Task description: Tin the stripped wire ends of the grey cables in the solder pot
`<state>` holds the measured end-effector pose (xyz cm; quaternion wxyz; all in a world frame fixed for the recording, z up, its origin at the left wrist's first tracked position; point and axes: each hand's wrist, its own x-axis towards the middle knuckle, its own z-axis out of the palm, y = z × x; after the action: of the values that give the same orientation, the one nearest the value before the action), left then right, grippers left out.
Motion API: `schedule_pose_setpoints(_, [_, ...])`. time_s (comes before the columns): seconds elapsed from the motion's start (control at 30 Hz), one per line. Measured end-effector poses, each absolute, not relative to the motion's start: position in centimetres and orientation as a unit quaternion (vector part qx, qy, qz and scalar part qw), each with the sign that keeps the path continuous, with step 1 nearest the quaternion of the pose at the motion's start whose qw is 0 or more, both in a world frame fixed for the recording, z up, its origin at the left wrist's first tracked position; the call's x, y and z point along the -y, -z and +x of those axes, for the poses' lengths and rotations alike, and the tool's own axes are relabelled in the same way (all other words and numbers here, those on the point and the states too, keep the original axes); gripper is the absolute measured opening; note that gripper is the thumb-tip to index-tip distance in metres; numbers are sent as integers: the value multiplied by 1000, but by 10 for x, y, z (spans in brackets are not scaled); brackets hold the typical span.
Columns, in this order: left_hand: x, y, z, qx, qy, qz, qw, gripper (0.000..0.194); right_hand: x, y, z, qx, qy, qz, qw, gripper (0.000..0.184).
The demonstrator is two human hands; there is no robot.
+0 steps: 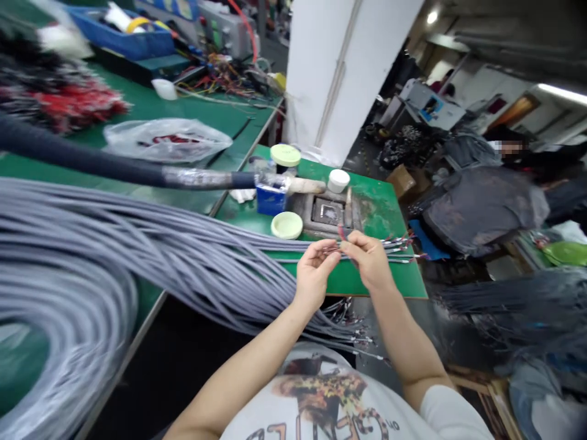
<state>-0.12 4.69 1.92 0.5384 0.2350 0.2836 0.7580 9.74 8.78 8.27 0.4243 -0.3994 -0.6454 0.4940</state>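
A long bundle of grey sheathed cables [137,244] runs from large coils at the left across the green mat [380,208]. Their stripped ends, with thin coloured wires and bare metal tips [398,247], fan out at the right. My left hand [314,275] curls around grey cables just left of centre, with its thumb and fingertips against them. My right hand [369,260] is beside it, its fingertips pinching a thin red wire [341,232]. A metal solder pot [326,214] sits just beyond both hands.
Around the pot stand a blue box [270,200] and several lidded pots, including one with a pale green lid [287,225]. A thick black hose [105,160] crosses overhead. Beyond lie a plastic bag [167,140] and tangled wires [224,76]. A seated person [486,208] is at the right.
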Motion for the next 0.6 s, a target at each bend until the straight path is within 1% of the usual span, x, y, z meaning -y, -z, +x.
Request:
schedule_pose_setpoints(0.1, [-46, -25, 12, -270, -763, 212, 548, 18, -77, -86, 102, 649, -480, -405, 429, 27])
schedule_pose_setpoints(0.3, [-37, -34, 9, -258, -754, 199, 570, 17, -63, -92, 107, 703, -395, -415, 420, 24])
schedule_pose_setpoints(0.4, [-34, -38, -4, -264, -740, 199, 585, 18, -53, -97, 111, 762, -338, -411, 369, 16])
schedule_pose_setpoints(0.5, [-31, -39, -15, -266, -697, 225, 627, 20, -43, -96, 115, 816, -303, -382, 311, 18])
schedule_pose_setpoints(0.6, [-29, -37, -15, -226, -636, 222, 704, 27, -35, -90, 118, 841, -286, -340, 309, 18])
